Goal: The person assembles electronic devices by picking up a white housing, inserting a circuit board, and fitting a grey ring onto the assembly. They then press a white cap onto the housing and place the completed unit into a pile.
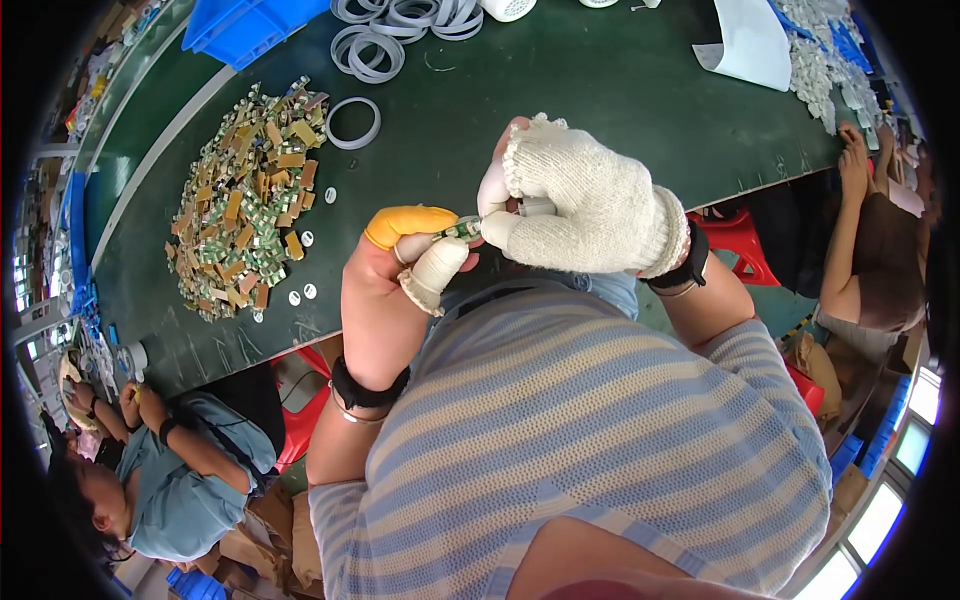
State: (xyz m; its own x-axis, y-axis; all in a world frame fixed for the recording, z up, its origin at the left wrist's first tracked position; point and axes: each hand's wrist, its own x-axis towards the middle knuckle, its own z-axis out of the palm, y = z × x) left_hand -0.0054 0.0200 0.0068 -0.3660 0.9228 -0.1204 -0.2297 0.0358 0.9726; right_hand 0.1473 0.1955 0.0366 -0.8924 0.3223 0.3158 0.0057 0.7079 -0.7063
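Observation:
A small green circuit board (462, 231) is pinched between the thumb and index finger of my left hand (405, 255), which wears a yellow cot on one finger and a white one on the thumb. My right hand (580, 205), in a white knit glove with some fingertips bare, closes at the board's right end. Its thumb and finger meet there. A translucent white cylindrical piece (537, 207) shows within the right hand's curl; what else its fingers hold is hidden. Left of my hands lies a large pile of small green and tan circuit boards (245, 200).
Grey rings (400, 25) lie at the back, with one loose ring (353, 123) nearer. A blue bin (240, 30) stands back left. White paper (745, 45) and clear plastic parts (815, 70) are at far right. Several small white discs (308, 239) dot the green table. People sit on both sides.

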